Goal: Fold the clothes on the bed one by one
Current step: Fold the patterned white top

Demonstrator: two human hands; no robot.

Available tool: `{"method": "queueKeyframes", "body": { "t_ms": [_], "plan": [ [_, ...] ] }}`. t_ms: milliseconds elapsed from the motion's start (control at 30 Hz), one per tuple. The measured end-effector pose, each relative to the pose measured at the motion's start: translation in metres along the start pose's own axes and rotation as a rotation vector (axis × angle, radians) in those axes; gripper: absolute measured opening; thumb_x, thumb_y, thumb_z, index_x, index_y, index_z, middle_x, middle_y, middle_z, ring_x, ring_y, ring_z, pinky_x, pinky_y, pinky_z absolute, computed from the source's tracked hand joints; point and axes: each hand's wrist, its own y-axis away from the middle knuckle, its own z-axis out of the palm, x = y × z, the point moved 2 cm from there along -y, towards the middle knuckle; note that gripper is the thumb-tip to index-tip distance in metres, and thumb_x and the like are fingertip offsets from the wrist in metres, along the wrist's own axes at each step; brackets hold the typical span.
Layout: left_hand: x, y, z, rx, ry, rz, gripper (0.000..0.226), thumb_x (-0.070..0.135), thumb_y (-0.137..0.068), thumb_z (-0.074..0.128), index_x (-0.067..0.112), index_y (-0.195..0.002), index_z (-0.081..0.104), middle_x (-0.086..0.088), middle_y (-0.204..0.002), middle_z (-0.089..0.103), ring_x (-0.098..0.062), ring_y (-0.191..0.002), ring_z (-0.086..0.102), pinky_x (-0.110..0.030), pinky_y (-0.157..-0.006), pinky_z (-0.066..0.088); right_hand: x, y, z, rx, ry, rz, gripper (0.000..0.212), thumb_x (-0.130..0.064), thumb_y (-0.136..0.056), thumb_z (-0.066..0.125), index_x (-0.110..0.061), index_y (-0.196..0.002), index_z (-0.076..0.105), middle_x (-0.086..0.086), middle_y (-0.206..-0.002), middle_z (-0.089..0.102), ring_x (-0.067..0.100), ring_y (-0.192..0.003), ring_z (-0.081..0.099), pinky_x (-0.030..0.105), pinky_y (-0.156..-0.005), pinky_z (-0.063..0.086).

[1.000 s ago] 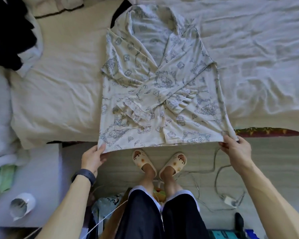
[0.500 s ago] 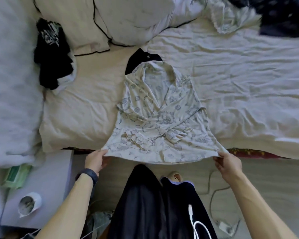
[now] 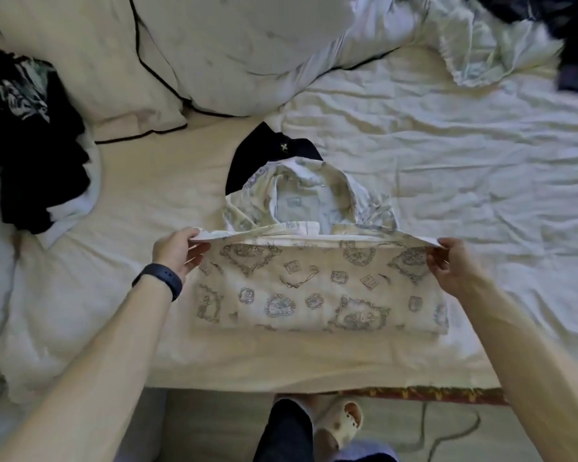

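Fingers of both hands pinch the hem corners of a cream printed cotton pyjama shirt (image 3: 317, 291), left hand (image 3: 177, 253) and right hand (image 3: 454, 265), its lower half folded upward on the wrinkled white bedsheet (image 3: 464, 181).

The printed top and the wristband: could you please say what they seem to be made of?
Printed top: soft matte cloth, probably cotton, since it folds and creases limply. Wristband: smooth dark band, possibly silicone, with a faint sheen.

Soft matt printed cloth shirt (image 3: 317, 295) lies on a wrinkled matt cotton-like sheet (image 3: 464, 155).
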Motion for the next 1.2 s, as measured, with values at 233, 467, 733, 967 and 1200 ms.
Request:
{"method": "queueKeyframes", "body": {
  "t_ms": [233,467,733,967,1200],
  "plan": [
    [0.010,-0.110,0.057,-0.123,-0.335,0.051,0.022,0.013,-0.092,0.063,0.013,-0.113,0.069,-0.003,-0.095,0.071,-0.026,-0.083,0.069,-0.023,-0.063,0.047,-0.009,-0.073,0.082,-0.251,0.241,-0.095,0.009,-0.023,-0.087,0.060,-0.018,-0.082,0.056,-0.005,-0.060,0.042,0.006,-0.044,0.036,0.017,-0.037,0.028],
    [0.005,-0.070,0.092,-0.030,-1.198,0.856,0.067,0.017,-0.072,0.067,0.021,-0.138,0.052,-0.008,-0.143,0.044,-0.033,-0.128,0.043,-0.048,-0.108,0.036,-0.012,-0.036,0.092,-0.039,1.223,-0.861,0.063,-0.021,-0.084,0.071,-0.011,-0.141,0.048,0.011,-0.132,0.052,0.029,-0.122,0.046,0.043,-0.106,0.039],
    [0.014,-0.058,0.138,-0.181,-1.614,1.102,0.030,0.032,-0.073,0.058,0.020,-0.100,0.063,-0.002,-0.095,0.065,-0.027,-0.095,0.058,-0.040,-0.095,0.031,-0.012,-0.031,0.133,-0.336,1.848,-1.123,0.045,-0.044,-0.082,0.069,-0.021,-0.119,0.058,0.003,-0.123,0.067,0.029,-0.119,0.053,0.046,-0.104,0.025],
    [0.026,-0.027,0.139,-0.519,-1.637,0.895,0.033,0.025,-0.069,0.070,0.028,-0.094,0.048,0.008,-0.082,0.053,-0.023,-0.082,0.055,-0.030,-0.073,0.030,-0.001,0.010,0.115,-0.560,1.714,-0.932,0.033,-0.042,-0.089,0.065,-0.022,-0.115,0.057,-0.006,-0.106,0.063,0.024,-0.092,0.064,0.032,-0.068,0.036],
    [0.025,-0.035,0.152,-0.586,-1.612,0.538,0.030,0.061,-0.078,0.061,0.034,-0.083,0.051,0.011,-0.081,0.050,-0.025,-0.086,0.057,-0.030,-0.064,0.039,0.007,0.002,0.123,-0.432,1.866,-0.916,0.062,-0.068,-0.086,0.059,-0.022,-0.128,0.053,0.000,-0.121,0.066,0.025,-0.112,0.061,0.036,-0.080,0.045]
  ]
}}
